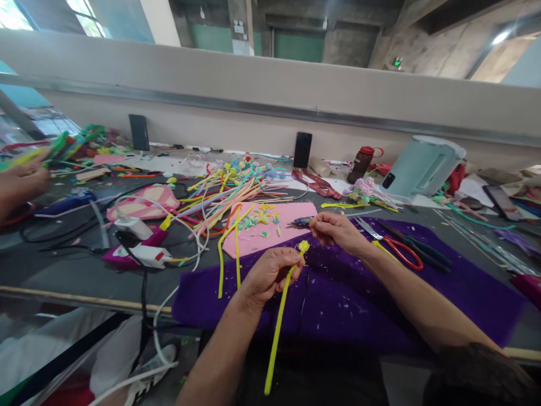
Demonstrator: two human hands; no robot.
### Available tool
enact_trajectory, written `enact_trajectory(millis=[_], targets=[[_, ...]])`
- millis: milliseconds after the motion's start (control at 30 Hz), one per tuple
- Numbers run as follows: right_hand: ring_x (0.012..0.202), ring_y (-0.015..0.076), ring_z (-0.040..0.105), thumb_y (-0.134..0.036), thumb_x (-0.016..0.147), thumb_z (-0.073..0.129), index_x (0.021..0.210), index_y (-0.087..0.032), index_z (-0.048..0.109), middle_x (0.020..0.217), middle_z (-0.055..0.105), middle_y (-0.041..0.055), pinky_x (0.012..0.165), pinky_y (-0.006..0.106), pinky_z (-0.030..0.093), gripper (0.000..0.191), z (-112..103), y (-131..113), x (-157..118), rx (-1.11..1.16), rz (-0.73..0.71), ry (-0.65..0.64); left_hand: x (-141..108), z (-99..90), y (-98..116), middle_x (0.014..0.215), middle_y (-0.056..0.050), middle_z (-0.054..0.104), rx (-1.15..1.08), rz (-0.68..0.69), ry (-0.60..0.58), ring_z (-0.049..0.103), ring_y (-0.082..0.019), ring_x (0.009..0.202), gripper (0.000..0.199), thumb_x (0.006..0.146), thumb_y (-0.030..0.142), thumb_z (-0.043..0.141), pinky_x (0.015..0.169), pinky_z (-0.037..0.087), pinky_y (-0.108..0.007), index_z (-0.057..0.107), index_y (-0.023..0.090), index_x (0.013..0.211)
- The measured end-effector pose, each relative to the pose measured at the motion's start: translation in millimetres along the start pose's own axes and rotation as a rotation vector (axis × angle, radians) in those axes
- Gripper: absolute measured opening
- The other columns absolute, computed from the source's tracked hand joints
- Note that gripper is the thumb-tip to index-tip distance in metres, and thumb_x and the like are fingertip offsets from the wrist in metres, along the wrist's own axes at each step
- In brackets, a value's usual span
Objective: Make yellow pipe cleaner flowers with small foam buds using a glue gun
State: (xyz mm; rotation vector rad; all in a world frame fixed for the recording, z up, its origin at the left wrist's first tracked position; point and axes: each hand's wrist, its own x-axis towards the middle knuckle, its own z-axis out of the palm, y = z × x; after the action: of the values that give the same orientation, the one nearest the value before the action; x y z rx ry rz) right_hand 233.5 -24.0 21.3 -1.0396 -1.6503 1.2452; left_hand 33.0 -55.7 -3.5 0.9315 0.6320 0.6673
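Note:
My left hand (pixel 274 272) pinches a long yellow fuzzy stem (pixel 279 332) just below a small yellow flower-like head (pixel 304 246); the stem hangs down toward me. Close to the right of that head is my right hand (pixel 332 230), its fingers pressed together; what they hold, if anything, is too small to tell. A dark pointed tool (pixel 301 222) lies by its fingertips on a pink sheet (pixel 249 243) strewn with small yellow and teal pieces (pixel 264 219). Below both hands is a purple cloth (pixel 338 293). Two bent yellow stems (pixel 220 265) lie across the pink sheet's left edge.
Red-handled scissors (pixel 403 252) and dark pliers (pixel 426 251) lie on the right. Behind are coloured stems (pixel 236 189), a phone (pixel 302 150), a red-capped bottle (pixel 363 163) and a pale kettle (pixel 422 166). Power strips with cables (pixel 146 254) stand left; another person's hand (pixel 21 186) is far left.

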Motion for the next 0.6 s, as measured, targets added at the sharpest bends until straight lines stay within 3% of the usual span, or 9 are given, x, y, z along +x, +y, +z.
enact_trajectory(millis=[300,600], targets=[[0.041,0.0059,0.050,-0.030,0.074,0.055,0.076,-0.013,0.057,0.056,0.054,-0.0027,0.037,0.016,0.032,0.017,6.9,-3.0,-3.7,-0.126,0.048,-0.038,1.7,-2.8,-2.2,0.047,0.002,0.053,0.007,0.005,0.001,0.038,-0.003,0.029,0.015,0.071,0.025,0.055,0.027,0.020,-0.014,0.057,0.011,0.068],[0.043,0.0071,0.046,-0.027,0.073,0.051,0.069,-0.016,0.050,0.052,0.049,-0.0040,0.039,0.017,0.033,0.012,8.0,0.8,-3.1,-0.091,0.073,-0.033,1.2,0.6,-2.2,0.050,0.001,0.056,0.034,0.030,0.024,0.037,-0.001,0.027,0.017,0.072,0.028,0.057,0.027,0.020,-0.013,0.057,0.011,0.071]])
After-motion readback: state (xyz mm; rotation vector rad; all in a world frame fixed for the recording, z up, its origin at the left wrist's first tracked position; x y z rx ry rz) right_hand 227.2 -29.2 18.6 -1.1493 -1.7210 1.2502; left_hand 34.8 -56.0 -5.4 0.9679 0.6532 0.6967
